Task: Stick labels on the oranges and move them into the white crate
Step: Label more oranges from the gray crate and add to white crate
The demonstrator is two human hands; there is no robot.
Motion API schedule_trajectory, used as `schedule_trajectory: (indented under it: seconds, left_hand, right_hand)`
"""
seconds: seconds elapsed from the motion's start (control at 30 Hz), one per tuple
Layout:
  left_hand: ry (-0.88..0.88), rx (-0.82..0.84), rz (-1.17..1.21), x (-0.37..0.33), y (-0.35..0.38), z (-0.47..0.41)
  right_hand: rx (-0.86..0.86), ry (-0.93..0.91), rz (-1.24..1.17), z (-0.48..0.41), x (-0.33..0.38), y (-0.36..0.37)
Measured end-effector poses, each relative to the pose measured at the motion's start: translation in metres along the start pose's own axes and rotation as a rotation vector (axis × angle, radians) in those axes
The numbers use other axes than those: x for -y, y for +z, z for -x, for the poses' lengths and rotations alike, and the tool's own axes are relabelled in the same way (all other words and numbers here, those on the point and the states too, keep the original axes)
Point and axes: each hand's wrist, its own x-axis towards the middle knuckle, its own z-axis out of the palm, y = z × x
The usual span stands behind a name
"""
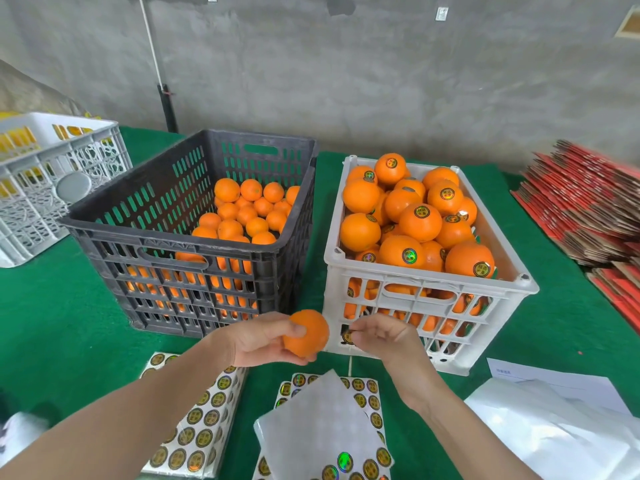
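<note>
While I watch through the head camera, the green table cover (52,323) fills most of the lower frame. At centre left on it stands the black crate (166,247), partly filled with unlabelled oranges (242,209) heaped toward its right side. Just beside it, at centre right, the white crate (433,282) is piled above its rim with labelled oranges (420,221). A second pale crate (52,174) sits at the upper left, and a stack of red flattened cartons (588,209) lies at the right edge. Sheets of round labels (204,420) lie at the bottom centre, partly covered by a blank backing sheet (311,427).

In front of the two crates, I see my left hand (266,341) gripping one orange (310,332), thumb on top and fingers curled beneath it. My right hand (384,336) pinches a single label (347,337) between thumb and fingertips, just to the right of that orange and close to its surface; I cannot tell whether it touches.
</note>
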Motion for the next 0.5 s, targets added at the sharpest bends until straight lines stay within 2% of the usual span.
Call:
schedule_trajectory:
  seconds: [0.1,0.23,0.5]
  left_hand:
    - [0.087,0.065,0.069,-0.003,0.008,0.003]
    - [0.14,0.066,0.061,-0.012,0.019,0.007]
    - [0.172,0.06,0.079,-0.02,0.025,0.011]
  right_hand:
    - [0.065,-0.061,0.074,-0.001,0.014,0.005]
    - [0.146,-0.182,0.294,-0.004,0.031,0.012]
    - [0.144,-0.277,0.466,-0.004,0.04,0.016]
